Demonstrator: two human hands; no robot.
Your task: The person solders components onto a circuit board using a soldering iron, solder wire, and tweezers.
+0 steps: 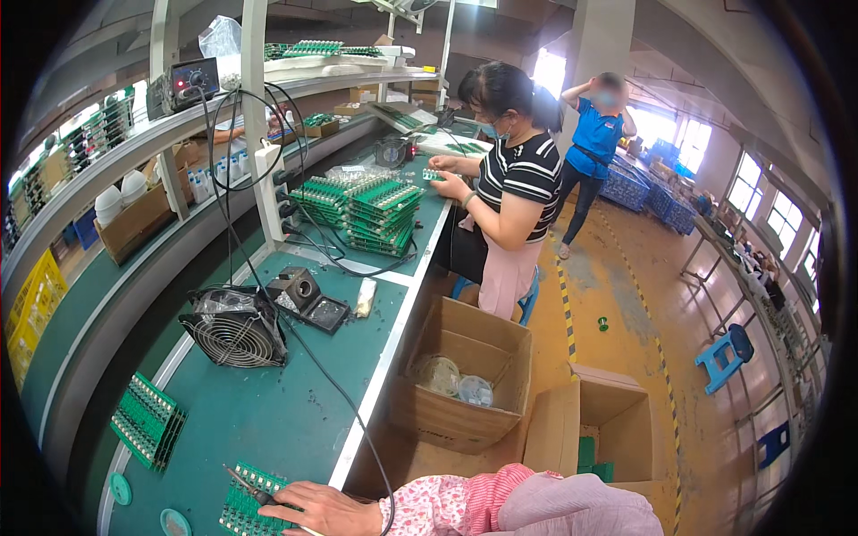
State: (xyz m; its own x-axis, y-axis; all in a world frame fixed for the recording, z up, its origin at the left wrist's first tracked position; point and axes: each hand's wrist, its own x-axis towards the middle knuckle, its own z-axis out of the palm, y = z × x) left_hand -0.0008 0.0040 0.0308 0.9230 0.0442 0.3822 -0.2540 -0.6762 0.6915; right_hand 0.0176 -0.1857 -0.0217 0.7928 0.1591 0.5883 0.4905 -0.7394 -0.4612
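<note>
Green circuit board lies under the right hand, touching it.

I see a slim black-handled soldering iron lying tilted across a flat green rectangular circuit board with rows of pale components. The board lies flat at the near edge of the green bench.

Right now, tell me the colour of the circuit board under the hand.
Green board, clearest in the head view.
</note>
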